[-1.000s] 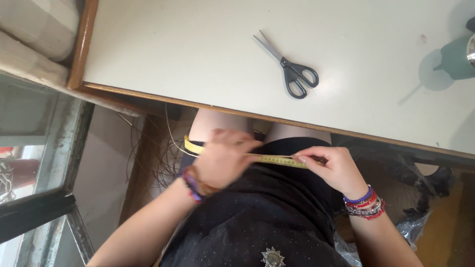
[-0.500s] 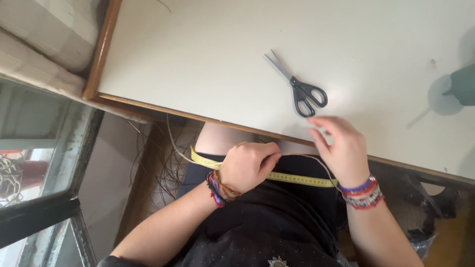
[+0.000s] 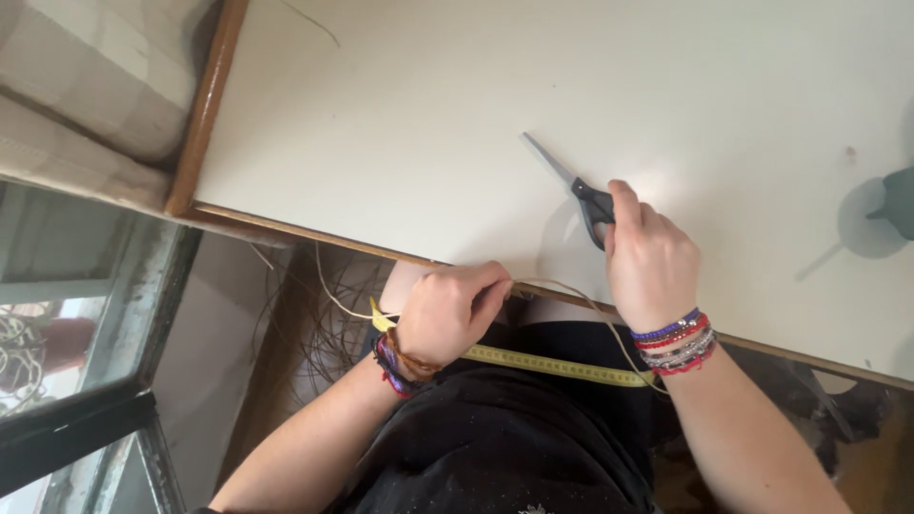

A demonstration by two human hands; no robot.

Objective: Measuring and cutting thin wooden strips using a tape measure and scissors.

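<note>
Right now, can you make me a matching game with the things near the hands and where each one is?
Things:
1. scissors
2. tape measure
3. thin cord
4. bracelets

Places:
A. pinched in the left hand
B. lying across the lap
C. around the right wrist
D. on the table, under the right hand

Pairs: 1-D, 2-B, 3-A, 4-C
</note>
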